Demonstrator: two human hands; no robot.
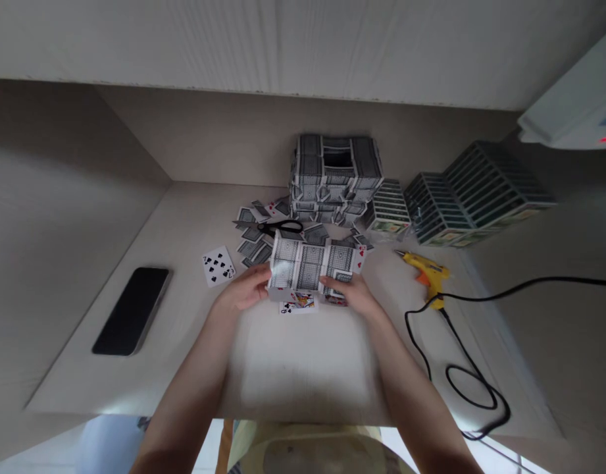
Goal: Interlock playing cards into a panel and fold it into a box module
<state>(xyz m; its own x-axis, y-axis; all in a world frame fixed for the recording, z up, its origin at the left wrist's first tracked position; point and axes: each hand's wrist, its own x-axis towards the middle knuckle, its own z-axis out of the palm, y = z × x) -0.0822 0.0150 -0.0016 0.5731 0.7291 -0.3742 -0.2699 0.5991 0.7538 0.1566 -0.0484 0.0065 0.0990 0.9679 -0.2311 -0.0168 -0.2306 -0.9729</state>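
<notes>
A box-like piece built of playing cards (310, 264), grey patterned backs outward, is held between my two hands over the desk. My left hand (246, 288) grips its left end, the fingers partly hidden beneath it. My right hand (354, 293) closes on its right end, with the thumb lying on the front face. A queen card (299, 305) shows just below the piece. A seven of spades (218, 266) lies face up to the left. Behind the piece are loose and cut cards (253, 249) and black-handled scissors (283, 227).
Larger stacked card boxes (335, 171) stand at the back wall. Rows of card packs (490, 191) stand at the back right. A yellow glue gun (431, 273) lies at right, its black cable (473, 368) looping forward. A phone (132, 311) lies at left. A shelf (283, 52) overhangs the desk.
</notes>
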